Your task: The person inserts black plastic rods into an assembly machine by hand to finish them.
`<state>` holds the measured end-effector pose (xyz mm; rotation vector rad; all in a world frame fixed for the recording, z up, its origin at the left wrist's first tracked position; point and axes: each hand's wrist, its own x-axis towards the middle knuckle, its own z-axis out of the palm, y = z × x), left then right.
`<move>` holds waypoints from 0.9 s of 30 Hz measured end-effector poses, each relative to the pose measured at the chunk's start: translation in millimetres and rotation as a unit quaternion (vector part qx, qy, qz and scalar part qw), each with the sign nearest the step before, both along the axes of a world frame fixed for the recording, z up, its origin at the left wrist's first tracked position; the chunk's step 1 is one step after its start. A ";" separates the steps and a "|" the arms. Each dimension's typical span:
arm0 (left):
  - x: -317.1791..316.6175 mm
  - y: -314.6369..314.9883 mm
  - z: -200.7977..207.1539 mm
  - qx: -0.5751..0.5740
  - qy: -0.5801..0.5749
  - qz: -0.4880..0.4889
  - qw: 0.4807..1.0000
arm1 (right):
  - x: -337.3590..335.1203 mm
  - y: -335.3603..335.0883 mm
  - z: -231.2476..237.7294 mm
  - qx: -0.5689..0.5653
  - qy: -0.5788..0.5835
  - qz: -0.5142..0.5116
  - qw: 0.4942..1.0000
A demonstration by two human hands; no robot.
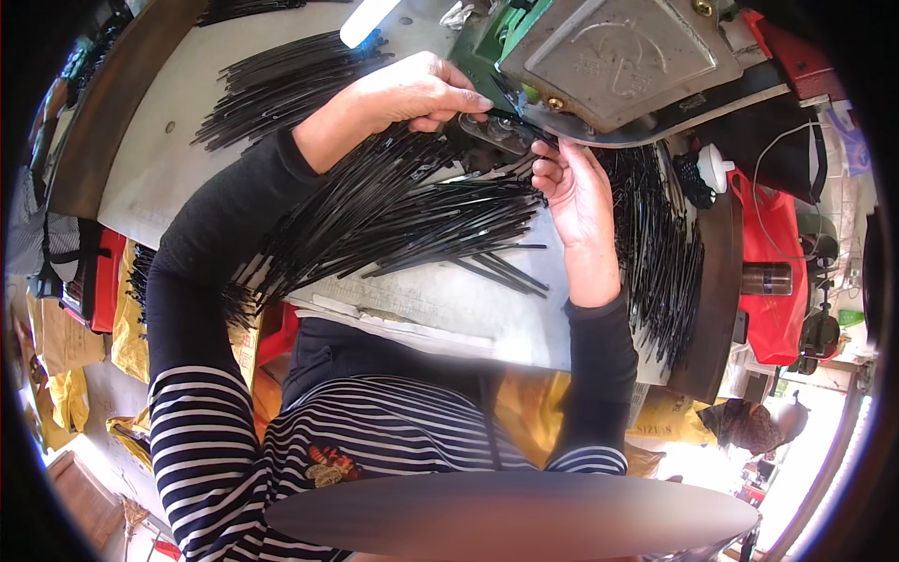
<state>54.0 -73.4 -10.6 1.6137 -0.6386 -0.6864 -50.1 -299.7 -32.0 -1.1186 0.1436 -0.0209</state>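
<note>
At the needle area of a green sewing machine (pixel 487 56), both my hands are raised close together. My left hand (pixel 421 94) has thumb and forefinger pinched on a thin black strip (pixel 531 125). On the nearer right side, my right hand (pixel 576 183) pinches toward the strip's other end, its remaining fingers curled. The machine's head partly covers the strip between them. Under my left wrist and forearm lies a large heap of loose thin black strips (pixel 412 215). Another bundle of strips (pixel 290 89) lies farther left.
A long bundle of black strips (pixel 660 262) hangs over the table's right side. The pale worktable (pixel 140 178) has a brown edge (pixel 117 94). A white lamp (pixel 370 21) glows beside the machine. A red bag (pixel 773 281) hangs at right, with yellow sacks (pixel 534 403) below.
</note>
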 end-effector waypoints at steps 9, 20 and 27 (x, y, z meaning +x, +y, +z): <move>-4.1 0.4 8.6 -0.008 -0.059 0.008 0.998 | -2.9 -1.3 5.0 -0.061 -0.048 -0.071 0.994; -23.4 4.9 2.5 0.063 -0.042 -0.141 0.987 | -25.8 44.8 23.0 -0.662 -0.224 0.043 0.714; -36.2 32.9 3.7 0.233 -0.424 -0.035 0.874 | -28.9 35.5 31.3 -0.562 -0.089 0.106 0.815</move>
